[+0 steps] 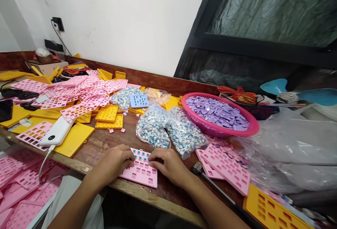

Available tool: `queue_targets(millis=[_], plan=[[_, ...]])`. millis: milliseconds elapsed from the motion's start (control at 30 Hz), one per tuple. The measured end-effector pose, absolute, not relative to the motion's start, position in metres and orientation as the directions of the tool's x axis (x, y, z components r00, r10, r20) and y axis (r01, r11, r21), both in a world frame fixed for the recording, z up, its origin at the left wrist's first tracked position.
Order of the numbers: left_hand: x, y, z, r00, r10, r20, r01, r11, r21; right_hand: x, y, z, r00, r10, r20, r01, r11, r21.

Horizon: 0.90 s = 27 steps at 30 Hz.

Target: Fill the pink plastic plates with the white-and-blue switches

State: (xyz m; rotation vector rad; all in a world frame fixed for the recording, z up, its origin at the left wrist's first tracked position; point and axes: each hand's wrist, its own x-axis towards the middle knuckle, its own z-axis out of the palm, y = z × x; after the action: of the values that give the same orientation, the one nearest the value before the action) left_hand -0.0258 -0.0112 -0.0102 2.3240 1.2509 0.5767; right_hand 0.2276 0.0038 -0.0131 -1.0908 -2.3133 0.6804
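Note:
A pink plate [142, 174] with square recesses lies near the table's front edge. Small blue switches [139, 154] fill its far rows, while the nearer recesses show no blue. My left hand [122, 158] is at the plate's left side, its fingers curled over that edge. At the right edge, my right hand [167, 162] has thumb and fingertips pinched together by the switches; whatever they hold is hidden. Just beyond the hands lie two clear bags, one bag [154, 125] and another bag [184, 130], both full of blue-and-white pieces.
A pink basket [254, 127] holds purple tiles. Pink grid frames [84, 90] and yellow plates [106, 113] are heaped left, near a white power bank [58, 130]. A blue plate [139, 100] sits behind the bags. To the right are pink plates [229, 167] and a metal-shafted tool [216, 187].

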Motion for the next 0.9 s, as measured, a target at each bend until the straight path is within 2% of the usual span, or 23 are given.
queue_targets(millis=[133,300,467,700,900], plan=[[-0.034,-0.009,-0.016,0.546,0.820,0.170,0.602,-0.525,0.601,0.233,0.009,-0.012,-0.584,0.791,0.183,0.526,0.540,-0.657],[-0.034,-0.011,-0.019,0.567,0.797,0.208,0.577,-0.565,0.590,0.236,0.011,-0.010,-0.628,0.762,0.160,0.489,0.546,-0.680],[-0.036,-0.010,-0.022,0.582,0.783,0.219,0.565,-0.584,0.583,0.232,0.008,-0.012,-0.627,0.757,0.183,0.529,0.586,-0.613],[-0.034,-0.012,-0.019,0.618,0.752,0.229,0.580,-0.633,0.513,0.233,0.009,-0.015,-0.625,0.754,0.202,0.530,0.600,-0.599],[-0.033,-0.010,-0.022,0.636,0.733,0.241,0.562,-0.654,0.506,0.227,0.009,-0.024,-0.588,0.771,0.245,0.602,0.620,-0.503]])
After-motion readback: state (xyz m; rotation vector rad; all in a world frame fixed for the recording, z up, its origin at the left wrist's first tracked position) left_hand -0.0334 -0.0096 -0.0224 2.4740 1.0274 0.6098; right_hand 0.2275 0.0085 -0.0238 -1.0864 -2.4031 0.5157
